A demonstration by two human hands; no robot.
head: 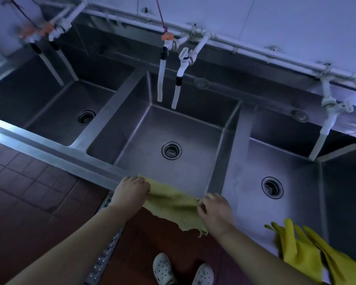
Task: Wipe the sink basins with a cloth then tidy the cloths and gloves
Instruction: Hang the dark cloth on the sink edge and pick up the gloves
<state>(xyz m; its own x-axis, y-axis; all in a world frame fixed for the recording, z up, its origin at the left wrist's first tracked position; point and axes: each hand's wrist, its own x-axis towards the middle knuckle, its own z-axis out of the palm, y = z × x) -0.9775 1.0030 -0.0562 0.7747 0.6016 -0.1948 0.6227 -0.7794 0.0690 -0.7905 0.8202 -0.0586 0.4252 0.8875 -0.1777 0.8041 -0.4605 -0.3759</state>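
Shoes (182, 269) down at the bottom, white clogs on red tile; now up to the big picture: sink (56, 155), three steel basins, the middle one dead ahead; gloves (308, 251), yellow rubber, draped over the front rim by the right basin; cloth (173, 204), yellow-green, stretched across the front rim of the middle basin and hanging down in front; left hand (132, 191) curled on its left end, right hand (215, 208) pinching its right end, fingers closed on fabric; looks light, limp, probably damp, so it will sag and fold; taking it by the corners seems best for spreading or folding.
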